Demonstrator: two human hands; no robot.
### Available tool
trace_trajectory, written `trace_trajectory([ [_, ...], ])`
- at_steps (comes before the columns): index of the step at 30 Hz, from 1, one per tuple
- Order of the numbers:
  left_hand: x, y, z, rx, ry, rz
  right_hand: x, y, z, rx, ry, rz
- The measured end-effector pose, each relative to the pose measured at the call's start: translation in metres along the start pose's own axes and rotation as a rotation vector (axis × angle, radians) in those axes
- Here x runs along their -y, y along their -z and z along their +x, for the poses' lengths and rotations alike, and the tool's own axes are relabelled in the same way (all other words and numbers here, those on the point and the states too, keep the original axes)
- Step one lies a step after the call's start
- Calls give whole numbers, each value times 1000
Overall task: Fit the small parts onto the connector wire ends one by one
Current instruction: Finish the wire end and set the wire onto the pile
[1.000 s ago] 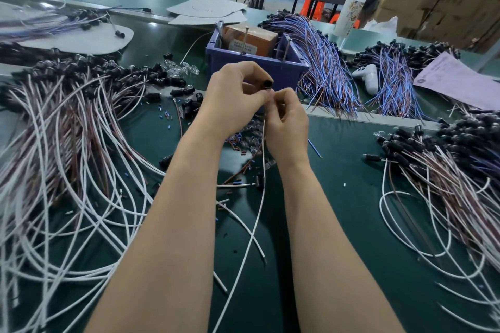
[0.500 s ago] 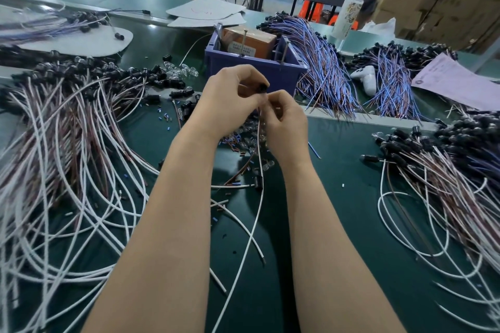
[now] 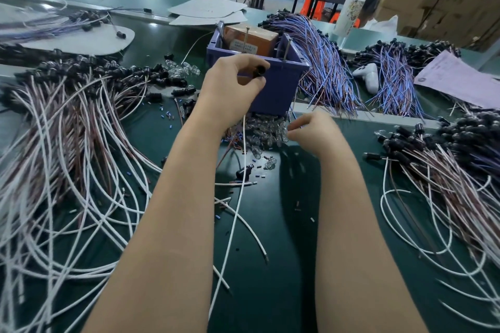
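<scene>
the right hand (image 3: 313, 131) is dropping from the left hand (image 3: 230, 92) to the clear small parts (image 3: 266, 130) on the counter (image 3: 284, 227), fingers curling, grip unclear; left fingers are pinching the black connector (image 3: 261, 71), white wire (image 3: 243, 159) dangling, likely awaiting another part.

Dark green desk (image 3: 284, 292). Left edge: wire pile (image 3: 67, 157), white and reddish brown with black ends. Far edge: wire bundle (image 3: 324, 67), blue and violet; bin (image 3: 276, 89), violet-blue; box (image 3: 254, 39), orange-brown. Centre: connector cap (image 3: 260, 71), black; bulbs (image 3: 266, 131), clear. Right edge: paper (image 3: 454, 81), pale lilac.
</scene>
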State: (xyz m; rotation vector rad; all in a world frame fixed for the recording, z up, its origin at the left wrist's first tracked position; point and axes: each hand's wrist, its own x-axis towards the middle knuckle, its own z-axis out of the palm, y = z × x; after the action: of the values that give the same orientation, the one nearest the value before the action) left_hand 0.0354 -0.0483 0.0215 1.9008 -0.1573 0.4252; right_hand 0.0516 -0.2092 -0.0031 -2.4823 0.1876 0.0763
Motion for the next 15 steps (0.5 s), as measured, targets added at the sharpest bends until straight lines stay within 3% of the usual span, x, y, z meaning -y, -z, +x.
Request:
trace_trajectory([
  [5, 2, -1, -1, 32, 26, -32, 10, -16, -2, 76, 44, -75],
  [15, 3, -3, 0, 46, 26, -82, 8, -36, 7, -65, 119, -65],
])
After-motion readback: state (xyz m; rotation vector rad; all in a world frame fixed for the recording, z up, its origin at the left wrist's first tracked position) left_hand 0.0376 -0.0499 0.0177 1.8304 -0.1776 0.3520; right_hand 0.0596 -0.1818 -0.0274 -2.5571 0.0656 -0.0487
